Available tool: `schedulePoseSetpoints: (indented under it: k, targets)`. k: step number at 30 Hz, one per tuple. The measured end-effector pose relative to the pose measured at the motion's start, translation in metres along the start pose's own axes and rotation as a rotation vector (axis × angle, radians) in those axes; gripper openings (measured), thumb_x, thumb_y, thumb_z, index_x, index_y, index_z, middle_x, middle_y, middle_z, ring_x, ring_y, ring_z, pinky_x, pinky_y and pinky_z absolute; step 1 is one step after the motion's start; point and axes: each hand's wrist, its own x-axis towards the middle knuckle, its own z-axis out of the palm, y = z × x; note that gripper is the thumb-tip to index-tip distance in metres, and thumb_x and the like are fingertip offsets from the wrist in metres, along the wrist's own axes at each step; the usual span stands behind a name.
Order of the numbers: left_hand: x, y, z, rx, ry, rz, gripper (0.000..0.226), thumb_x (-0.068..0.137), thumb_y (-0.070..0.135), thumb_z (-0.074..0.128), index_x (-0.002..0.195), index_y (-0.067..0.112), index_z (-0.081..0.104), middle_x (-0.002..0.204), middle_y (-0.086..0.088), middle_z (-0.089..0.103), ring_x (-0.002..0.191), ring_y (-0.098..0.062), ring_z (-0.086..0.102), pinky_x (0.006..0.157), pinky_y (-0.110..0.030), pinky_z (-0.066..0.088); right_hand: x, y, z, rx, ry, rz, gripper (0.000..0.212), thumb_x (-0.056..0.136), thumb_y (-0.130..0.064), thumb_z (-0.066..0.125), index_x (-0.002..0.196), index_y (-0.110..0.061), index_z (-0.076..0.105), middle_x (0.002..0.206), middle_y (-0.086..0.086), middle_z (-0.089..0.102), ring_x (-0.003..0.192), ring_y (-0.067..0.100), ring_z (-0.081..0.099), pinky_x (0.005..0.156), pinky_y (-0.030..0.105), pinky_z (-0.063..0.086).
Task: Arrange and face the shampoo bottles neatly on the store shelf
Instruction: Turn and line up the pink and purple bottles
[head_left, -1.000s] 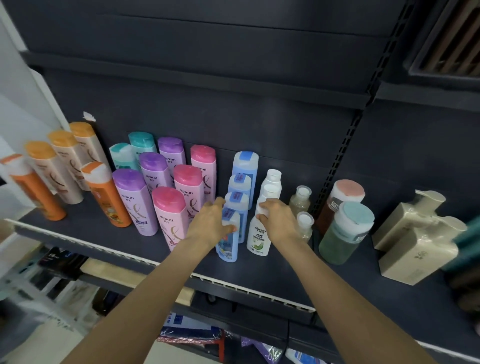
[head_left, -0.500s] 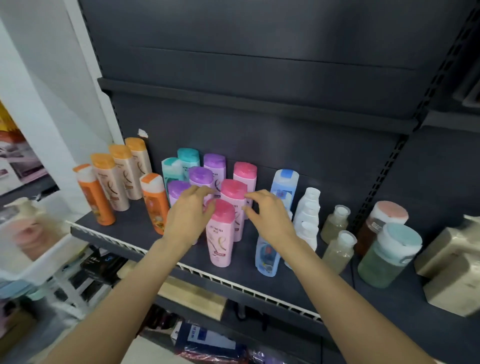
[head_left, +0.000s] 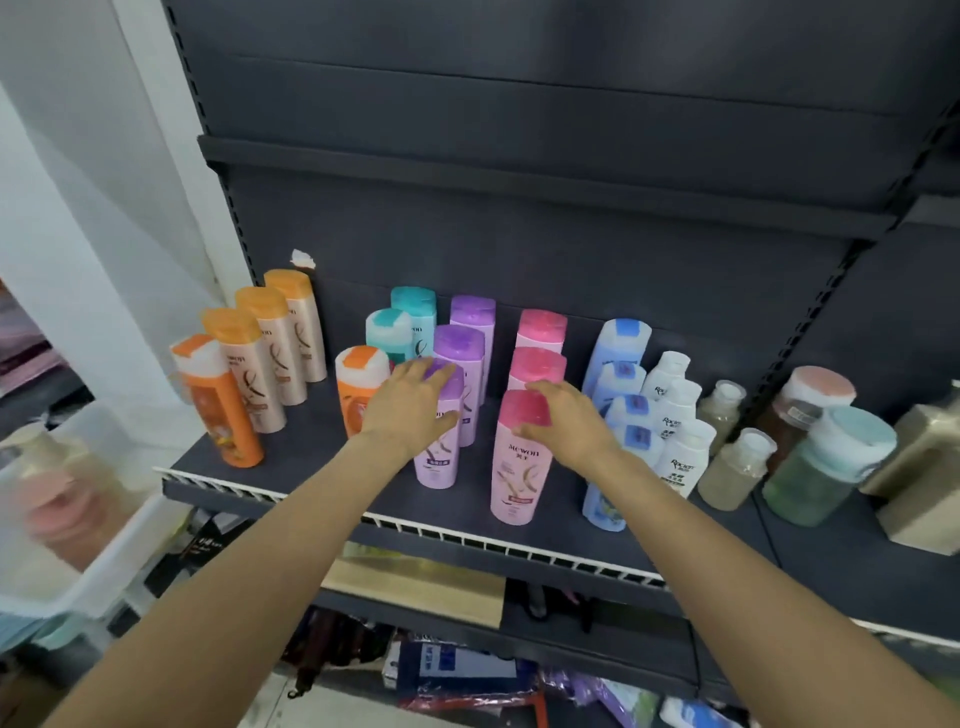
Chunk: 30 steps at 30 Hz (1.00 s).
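Observation:
On the dark shelf (head_left: 322, 467) stand rows of shampoo bottles. My left hand (head_left: 410, 405) grips the top of the front purple bottle (head_left: 441, 457). My right hand (head_left: 566, 415) holds the cap of the front pink bottle (head_left: 517, 467), thumb on its near side. Behind them stand more purple bottles (head_left: 460, 348) and pink bottles (head_left: 537, 364). Teal bottles (head_left: 410, 312) stand at the back, orange bottles (head_left: 218, 400) and beige orange-capped bottles (head_left: 265, 353) at the left. Blue bottles (head_left: 618, 364) and white bottles (head_left: 685, 457) line up to the right.
Small clear bottles (head_left: 732, 473), a green jar (head_left: 826, 467) and beige pump bottles (head_left: 919, 467) crowd the right part of the shelf. A white bin (head_left: 104, 561) sits at the lower left. The shelf's front rail (head_left: 467, 540) runs below my wrists; packaged goods lie underneath.
Both hands moved left from the blue and white bottles to the purple and pink rows. The left hand now grips the front purple bottle, the right the front pink one. The camera panned left.

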Motion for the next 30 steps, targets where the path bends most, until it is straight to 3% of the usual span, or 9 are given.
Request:
schedulePoseSetpoints:
  k: [4, 9, 15, 19, 23, 26, 28, 30]
  targets:
    - [0.002, -0.002, 0.0, 0.028, 0.011, 0.009, 0.066, 0.093, 0.039, 0.053, 0.149, 0.023, 0.022, 0.154, -0.004, 0.024, 0.14, -0.026, 0.022, 0.113, -0.034, 0.024, 0.005, -0.001, 0.008, 0.046, 0.016, 0.051, 0.054, 0.083, -0.024, 0.071, 0.128, -0.01, 0.045, 0.122, 0.014, 0.054, 0.111, 0.027, 0.052, 0.09, 0.031, 0.041]
    - [0.004, -0.003, -0.003, 0.04, -0.03, 0.012, 0.069, 0.091, 0.037, 0.056, 0.149, 0.024, 0.021, 0.155, -0.004, 0.024, 0.14, -0.026, 0.023, 0.113, -0.034, 0.025, 0.0, -0.004, 0.008, 0.099, 0.064, 0.115, 0.048, 0.079, -0.027, 0.074, 0.117, -0.01, 0.048, 0.095, 0.005, 0.056, 0.089, 0.023, 0.055, 0.077, 0.036, 0.05]
    - [0.006, -0.001, -0.011, 0.016, -0.056, -0.002, 0.059, 0.092, 0.034, 0.055, 0.145, 0.025, 0.03, 0.147, -0.006, 0.035, 0.131, -0.027, 0.034, 0.108, -0.035, 0.032, -0.007, -0.017, -0.032, 0.271, 0.292, 0.088, 0.049, 0.077, -0.032, 0.075, 0.117, -0.013, 0.056, 0.109, 0.001, 0.061, 0.096, 0.016, 0.055, 0.078, 0.029, 0.044]
    - [0.004, 0.009, -0.022, -0.078, -0.089, -0.061, 0.051, 0.094, 0.034, 0.051, 0.142, 0.022, 0.036, 0.145, -0.007, 0.037, 0.13, -0.026, 0.038, 0.105, -0.035, 0.036, -0.011, -0.032, -0.072, 0.437, 0.413, 0.051, 0.041, 0.073, -0.033, 0.078, 0.105, -0.013, 0.062, 0.098, -0.001, 0.064, 0.091, 0.017, 0.06, 0.077, 0.03, 0.049]
    - [0.003, 0.016, -0.033, -0.428, 0.02, -0.114, 0.041, 0.098, 0.027, 0.044, 0.137, 0.014, 0.045, 0.141, -0.009, 0.044, 0.126, -0.026, 0.045, 0.101, -0.031, 0.038, -0.02, -0.032, -0.098, 0.667, 0.478, 0.085, 0.032, 0.071, -0.033, 0.08, 0.093, -0.017, 0.064, 0.091, 0.003, 0.066, 0.084, 0.02, 0.066, 0.067, 0.038, 0.057]
    - [0.0, 0.022, -0.048, -0.846, 0.068, -0.253, 0.029, 0.099, 0.031, 0.044, 0.115, 0.011, 0.059, 0.11, -0.005, 0.059, 0.108, -0.024, 0.055, 0.087, -0.031, 0.043, -0.028, -0.027, -0.108, 0.89, 0.494, 0.123, 0.034, 0.074, -0.025, 0.079, 0.099, -0.008, 0.065, 0.094, 0.009, 0.065, 0.076, 0.017, 0.065, 0.049, 0.026, 0.052]
    - [-0.003, 0.023, -0.059, -1.13, 0.014, -0.392, 0.026, 0.097, 0.038, 0.045, 0.093, 0.016, 0.059, 0.093, -0.004, 0.059, 0.095, -0.023, 0.056, 0.084, -0.036, 0.048, -0.034, -0.027, -0.112, 1.022, 0.503, 0.115, 0.032, 0.077, -0.021, 0.077, 0.101, -0.005, 0.064, 0.09, 0.008, 0.064, 0.071, 0.013, 0.064, 0.047, 0.023, 0.052]
    - [-0.007, 0.021, -0.067, -1.312, -0.108, -0.527, 0.034, 0.093, 0.052, 0.045, 0.096, 0.02, 0.057, 0.095, -0.006, 0.062, 0.093, -0.024, 0.062, 0.084, -0.037, 0.051, -0.039, -0.028, -0.114, 1.127, 0.495, 0.1, 0.029, 0.08, -0.018, 0.074, 0.102, -0.004, 0.062, 0.085, 0.005, 0.063, 0.066, 0.009, 0.063, 0.047, 0.021, 0.052]
